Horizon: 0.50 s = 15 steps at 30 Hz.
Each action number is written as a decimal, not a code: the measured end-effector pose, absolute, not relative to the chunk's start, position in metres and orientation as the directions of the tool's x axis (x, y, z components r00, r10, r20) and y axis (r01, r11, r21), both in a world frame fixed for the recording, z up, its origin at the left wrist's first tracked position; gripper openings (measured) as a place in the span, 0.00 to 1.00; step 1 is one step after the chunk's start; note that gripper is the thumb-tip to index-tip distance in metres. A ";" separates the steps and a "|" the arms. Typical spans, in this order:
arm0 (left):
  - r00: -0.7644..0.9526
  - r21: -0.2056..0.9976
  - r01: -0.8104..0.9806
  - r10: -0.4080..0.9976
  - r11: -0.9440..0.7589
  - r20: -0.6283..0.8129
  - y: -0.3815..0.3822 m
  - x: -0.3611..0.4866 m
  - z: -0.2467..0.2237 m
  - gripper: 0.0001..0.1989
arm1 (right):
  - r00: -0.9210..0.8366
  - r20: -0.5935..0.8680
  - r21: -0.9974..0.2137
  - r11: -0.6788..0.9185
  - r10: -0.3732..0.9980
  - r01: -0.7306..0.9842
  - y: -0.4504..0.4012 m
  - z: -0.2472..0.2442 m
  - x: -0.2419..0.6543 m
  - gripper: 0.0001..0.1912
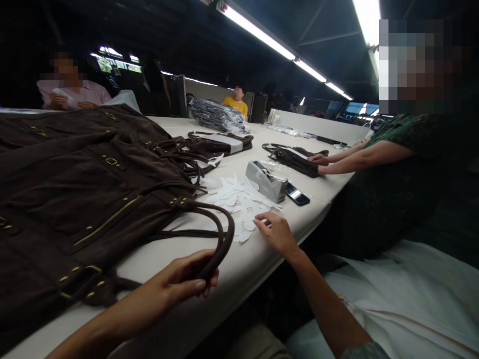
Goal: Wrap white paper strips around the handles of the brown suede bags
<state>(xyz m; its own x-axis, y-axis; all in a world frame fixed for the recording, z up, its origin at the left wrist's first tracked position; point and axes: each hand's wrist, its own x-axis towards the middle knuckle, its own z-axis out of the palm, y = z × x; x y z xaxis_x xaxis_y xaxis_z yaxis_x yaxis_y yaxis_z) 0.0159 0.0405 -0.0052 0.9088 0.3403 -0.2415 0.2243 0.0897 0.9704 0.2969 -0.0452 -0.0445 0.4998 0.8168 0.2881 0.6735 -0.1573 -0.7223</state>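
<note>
My left hand (187, 275) is closed around the handles (224, 234) of a dark brown bag, just past the table's near edge. This bag (101, 209) lies on the left side of the table and has brass-coloured studs, buckles and a zip. At the near edge of a loose pile of white strips (232, 194), my right hand (275, 232) has thumb and fingers drawn together in a pinch. Its fingertips are at the edge of one rounded white strip (248, 222).
Beyond the pile stand a grey tape dispenser (265, 182) and a phone (298, 193). A co-worker's hands (320, 163) rest on another brown bag (295, 158) at the right. Farther back lie one more bag (220, 144) and plastic-wrapped goods (217, 113). White sheeting (404, 299) hangs at lower right.
</note>
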 end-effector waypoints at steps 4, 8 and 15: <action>0.906 0.951 0.113 0.363 0.288 -0.218 0.050 0.038 0.007 0.27 | 0.503 0.157 -0.495 -0.373 0.850 0.785 0.004 -0.044 0.312 0.16; 0.902 0.953 0.101 0.378 0.287 -0.209 0.046 0.056 -0.007 0.31 | 0.561 0.086 -0.439 -0.474 0.823 0.763 0.036 -0.045 0.306 0.18; 0.892 0.975 0.056 0.428 0.215 -0.146 0.051 0.067 -0.061 0.38 | 0.550 0.290 -0.758 -0.163 0.783 0.631 0.046 -0.064 0.312 0.13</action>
<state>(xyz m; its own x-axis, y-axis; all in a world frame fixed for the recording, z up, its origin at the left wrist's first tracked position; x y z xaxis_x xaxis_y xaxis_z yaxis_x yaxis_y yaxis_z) 0.0674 0.0507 -0.0607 0.8919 0.4281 -0.1456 0.0561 0.2146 0.9751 0.3119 0.0458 -0.0641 0.5500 0.7832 0.2899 0.6314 -0.1627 -0.7582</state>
